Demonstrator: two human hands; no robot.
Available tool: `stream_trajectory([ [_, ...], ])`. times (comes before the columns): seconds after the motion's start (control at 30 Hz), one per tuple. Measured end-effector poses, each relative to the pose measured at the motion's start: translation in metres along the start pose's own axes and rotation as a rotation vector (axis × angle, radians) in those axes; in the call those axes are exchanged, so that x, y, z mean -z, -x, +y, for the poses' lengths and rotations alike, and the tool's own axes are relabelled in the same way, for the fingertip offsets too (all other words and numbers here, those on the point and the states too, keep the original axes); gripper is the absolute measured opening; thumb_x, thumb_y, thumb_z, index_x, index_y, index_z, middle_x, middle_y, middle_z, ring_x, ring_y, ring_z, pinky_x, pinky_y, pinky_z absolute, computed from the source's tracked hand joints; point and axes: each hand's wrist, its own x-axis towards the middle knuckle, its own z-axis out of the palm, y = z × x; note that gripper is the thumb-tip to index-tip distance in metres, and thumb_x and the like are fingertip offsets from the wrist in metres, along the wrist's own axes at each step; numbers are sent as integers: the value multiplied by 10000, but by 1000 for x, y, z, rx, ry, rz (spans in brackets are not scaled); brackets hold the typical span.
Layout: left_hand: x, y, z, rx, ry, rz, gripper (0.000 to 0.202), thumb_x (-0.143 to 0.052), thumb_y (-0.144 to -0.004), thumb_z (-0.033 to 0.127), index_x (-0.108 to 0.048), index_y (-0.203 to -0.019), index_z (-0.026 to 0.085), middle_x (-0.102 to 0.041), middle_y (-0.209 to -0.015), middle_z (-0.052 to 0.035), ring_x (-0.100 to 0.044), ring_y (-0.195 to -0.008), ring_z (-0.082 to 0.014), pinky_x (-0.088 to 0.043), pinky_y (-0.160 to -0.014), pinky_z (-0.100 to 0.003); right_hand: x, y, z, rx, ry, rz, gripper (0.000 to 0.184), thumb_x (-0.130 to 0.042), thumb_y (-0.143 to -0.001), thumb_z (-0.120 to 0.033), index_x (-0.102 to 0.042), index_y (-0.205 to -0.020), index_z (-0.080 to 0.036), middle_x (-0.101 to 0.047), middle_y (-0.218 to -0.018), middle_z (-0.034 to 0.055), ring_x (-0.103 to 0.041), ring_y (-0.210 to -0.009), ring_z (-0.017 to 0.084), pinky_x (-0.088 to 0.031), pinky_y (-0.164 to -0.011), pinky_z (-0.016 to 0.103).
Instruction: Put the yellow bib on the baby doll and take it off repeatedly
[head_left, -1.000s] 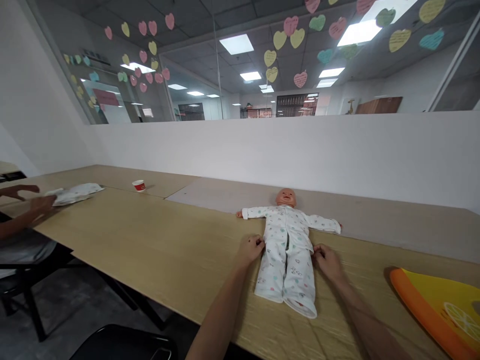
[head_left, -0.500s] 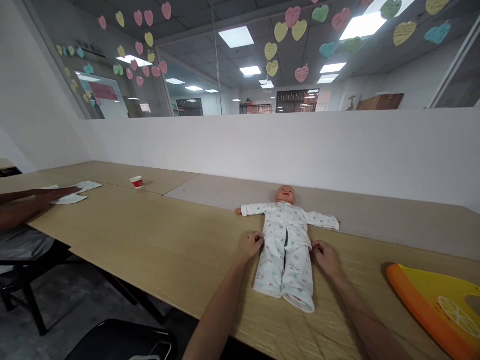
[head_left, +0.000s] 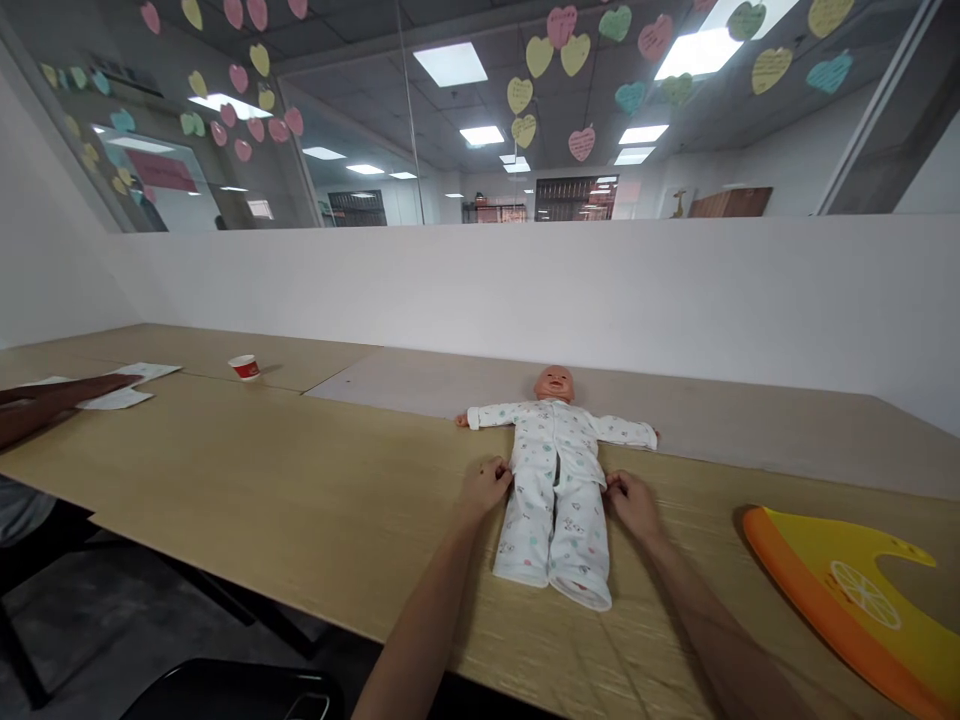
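A baby doll (head_left: 555,384) lies on its back on the table, arms spread, head toward the wall. It wears a white printed pajama top (head_left: 553,432) and matching pajama pants (head_left: 525,525). The pants' legs point toward me and no feet show at the cuffs. At the waist on the doll's left-of-view side, my left hand (head_left: 486,488) is closed with its fingertips at the edge of the pants. Opposite it, my right hand (head_left: 634,503) pinches the other side of the waist, fingers curled. The fabric between the fingertips is mostly hidden.
A yellow and orange bib (head_left: 817,555) lies at the right. Farther left stand a paper cup (head_left: 244,368) and some white cloth or paper (head_left: 124,398) under another person's hand (head_left: 97,388). A black chair (head_left: 232,690) is below the table edge (head_left: 300,606).
The camera view has turned slightly right, so everything appears shifted left. Both hands stay at the doll's waist, and the doll looks unmoved on the table.
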Motion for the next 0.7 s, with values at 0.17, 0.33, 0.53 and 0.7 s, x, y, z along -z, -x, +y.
stream_trajectory([
  [0.17,1,-1,0,21,-9,3,153,-509,-819,211,-658,-789,196,-692,-852,-30,-592,-780,-156,-395,-721,-259,0,0,-4,-4,-11,-9,200,-390,-708,-240,-585,-743,-209,-675,-777,43,-598,-725,185,-415,-686,279],
  [0.33,2,-2,0,-14,-12,-22,130,-507,-819,212,-630,-780,199,-686,-850,-31,-601,-820,-166,-405,-753,-261,3,0,-10,3,-8,17,192,-399,-710,-210,-590,-722,-205,-673,-756,48,-595,-719,187,-414,-683,277],
  [0.53,0,-9,-4,64,52,8,66,-544,-753,212,-513,-811,219,-591,-753,21,-564,-734,-162,-409,-686,-253,6,1,-21,-5,19,10,209,-400,-710,-125,-594,-741,-199,-674,-797,32,-595,-784,174,-418,-728,258],
  [0.7,0,-8,1,-7,-45,-25,203,-591,-676,220,-457,-829,228,-502,-693,49,-505,-642,-148,-372,-612,-245,4,0,-14,-19,2,17,215,-393,-716,-112,-588,-755,-195,-660,-784,24,-586,-753,164,-404,-716,252],
])
